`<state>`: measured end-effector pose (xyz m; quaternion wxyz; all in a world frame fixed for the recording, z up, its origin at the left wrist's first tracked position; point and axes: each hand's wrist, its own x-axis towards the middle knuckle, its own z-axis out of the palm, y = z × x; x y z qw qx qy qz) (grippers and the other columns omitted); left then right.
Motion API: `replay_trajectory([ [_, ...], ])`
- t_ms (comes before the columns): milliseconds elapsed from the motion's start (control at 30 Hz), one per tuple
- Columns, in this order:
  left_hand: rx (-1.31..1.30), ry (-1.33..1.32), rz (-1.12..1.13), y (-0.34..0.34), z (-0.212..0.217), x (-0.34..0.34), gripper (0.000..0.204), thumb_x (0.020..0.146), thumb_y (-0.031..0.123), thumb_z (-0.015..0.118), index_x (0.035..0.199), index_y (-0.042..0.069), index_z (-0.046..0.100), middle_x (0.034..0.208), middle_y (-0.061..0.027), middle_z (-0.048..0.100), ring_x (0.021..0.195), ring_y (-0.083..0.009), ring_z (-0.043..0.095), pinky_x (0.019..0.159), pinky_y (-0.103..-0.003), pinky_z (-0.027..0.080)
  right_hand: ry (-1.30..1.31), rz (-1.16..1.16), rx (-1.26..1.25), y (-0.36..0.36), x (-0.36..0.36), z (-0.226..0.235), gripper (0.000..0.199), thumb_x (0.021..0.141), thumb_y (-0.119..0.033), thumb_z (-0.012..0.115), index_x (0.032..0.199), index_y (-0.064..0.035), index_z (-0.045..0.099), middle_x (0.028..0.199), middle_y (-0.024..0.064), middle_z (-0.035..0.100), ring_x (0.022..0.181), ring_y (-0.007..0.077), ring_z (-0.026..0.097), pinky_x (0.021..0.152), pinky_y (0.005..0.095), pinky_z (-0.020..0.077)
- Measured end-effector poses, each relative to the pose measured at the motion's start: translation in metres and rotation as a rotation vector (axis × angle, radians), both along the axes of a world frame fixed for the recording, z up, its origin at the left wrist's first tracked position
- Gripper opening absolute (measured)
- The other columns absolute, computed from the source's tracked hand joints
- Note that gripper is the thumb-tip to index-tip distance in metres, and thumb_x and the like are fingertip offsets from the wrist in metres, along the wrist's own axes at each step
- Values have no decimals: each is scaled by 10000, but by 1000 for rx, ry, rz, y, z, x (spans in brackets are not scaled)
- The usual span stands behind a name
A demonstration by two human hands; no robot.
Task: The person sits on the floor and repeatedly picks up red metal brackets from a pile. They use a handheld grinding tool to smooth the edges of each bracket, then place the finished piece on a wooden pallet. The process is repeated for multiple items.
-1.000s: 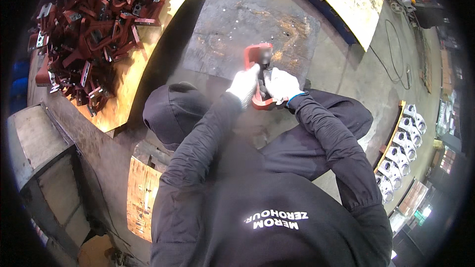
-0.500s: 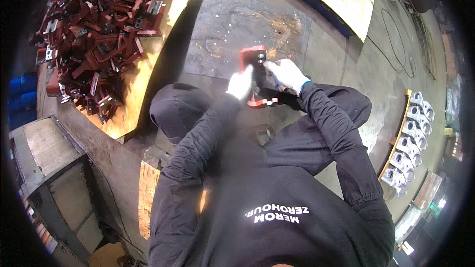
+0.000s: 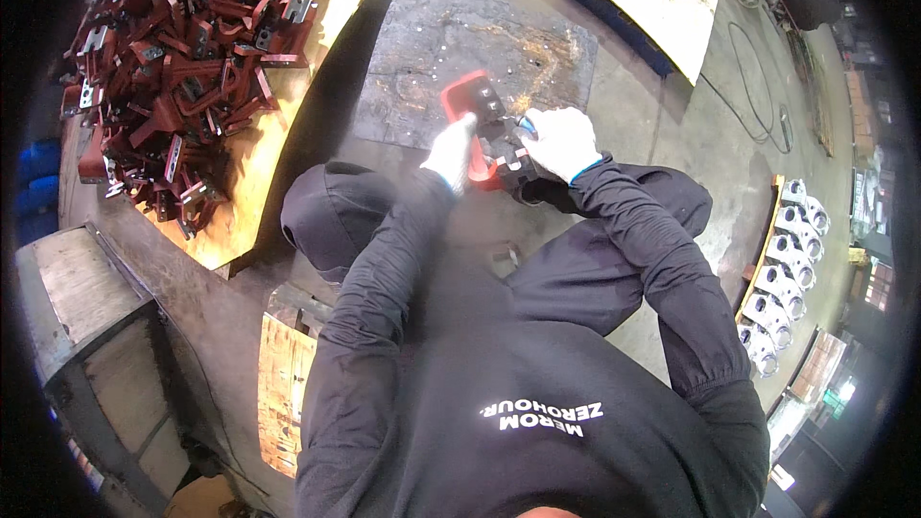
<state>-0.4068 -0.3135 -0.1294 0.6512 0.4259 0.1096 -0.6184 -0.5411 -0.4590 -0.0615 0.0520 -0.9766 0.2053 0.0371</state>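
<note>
A red metal bracket with dark block-like parts along its inner side is held up in front of my knees. My left hand, in a white glove, grips its left edge with the thumb on the red face. My right hand, in a white glove with a blue cuff, is closed at the bracket's right side. A small dark and blue thing shows at its fingertips, too small to name. The right fingers partly cover the bracket's lower right part.
A large heap of similar red brackets lies on a wooden board at left. A stained dark plate lies on the floor ahead. Silver ringed metal parts stand in a row at right. A metal cabinet is at lower left.
The bracket has tilted and turned, showing more of its red face and its inner parts. My left hand has shifted slightly left; my right hand stays close beside the bracket.
</note>
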Motion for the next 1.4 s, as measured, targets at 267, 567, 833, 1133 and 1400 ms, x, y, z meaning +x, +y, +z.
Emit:
replay_trajectory([
  [267,-76,30,5,-4,-13,-3,427,984,337,472,1312,70,417,1215,-104,488,985,-251,574,709,-415,573,22,163,-73,-9,28,12,208,794,-289,649,850,-91,622,704,123,662,647,313,650,615,429,501],
  [567,7,123,109,-1,41,-1,401,989,356,464,1265,66,441,1178,-100,518,915,-240,607,640,-379,568,144,-118,291,16,13,-46,346,805,-341,640,955,-31,605,828,162,679,797,336,673,698,445,523],
  [833,-33,-7,63,-4,22,1,323,1011,290,415,1200,31,449,1061,-145,566,896,-282,631,765,-431,567,-48,245,583,-5,31,-72,290,872,-334,578,882,-54,654,670,130,601,700,286,642,641,373,487],
  [1133,-79,57,25,-6,38,-8,406,1010,342,413,1272,33,436,1105,-135,593,923,-271,635,715,-418,571,56,-461,876,-27,10,-43,546,948,-446,469,885,61,659,767,241,662,704,379,632,665,461,467],
  [1400,9,-87,-98,-23,-4,-8,369,978,367,468,1160,51,531,981,-77,577,830,-215,598,658,-368,535,155,-405,709,-29,-12,-37,515,946,-423,449,1021,41,660,993,243,669,962,376,634,857,423,471],
])
